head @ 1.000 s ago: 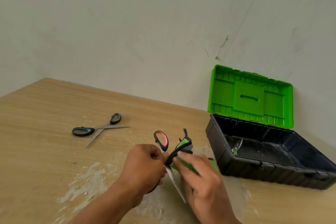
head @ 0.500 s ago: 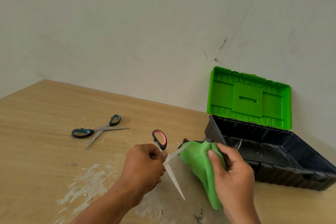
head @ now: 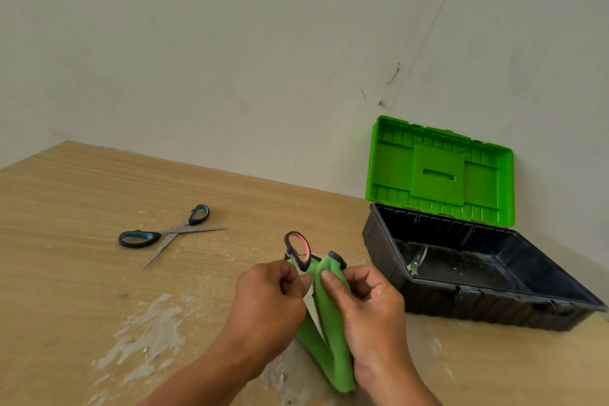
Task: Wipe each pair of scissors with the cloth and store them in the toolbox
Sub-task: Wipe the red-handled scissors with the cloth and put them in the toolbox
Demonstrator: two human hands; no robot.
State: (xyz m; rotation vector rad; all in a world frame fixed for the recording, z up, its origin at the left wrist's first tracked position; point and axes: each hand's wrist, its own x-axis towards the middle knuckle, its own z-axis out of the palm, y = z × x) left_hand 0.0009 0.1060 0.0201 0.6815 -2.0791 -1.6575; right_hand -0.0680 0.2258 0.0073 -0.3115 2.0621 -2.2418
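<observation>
A: What is each hand holding?
B: The left hand (head: 267,300) has its fingers curled round the pink-handled scissors (head: 298,249). It grips them just under the handle loop, which sticks up past the knuckles. One bare blade (head: 311,305) runs down between the two hands.
A: And the right?
B: The right hand (head: 369,310) pinches the green cloth (head: 329,359), thumb on top and fingers bent behind. The cloth is wrapped over the other half of the scissors, and a black handle end (head: 337,256) pokes out above the thumb. The rest of the cloth hangs down beside the right wrist.
A: Do the hands touch?
B: They are close, with blade and cloth between them. I cannot tell whether skin meets skin.
A: Where is the other pair?
B: The blue-handled scissors (head: 164,234) lie open on the table (head: 82,194), well apart, beyond and to the left of the left hand.
A: And the toolbox?
B: The toolbox (head: 382,241) sits near the right hand, beyond it and to its right, with the green lid (head: 438,171) raised against the wall (head: 230,43). A small bladed tool (head: 417,260) lies inside, at the end nearest the hands.
</observation>
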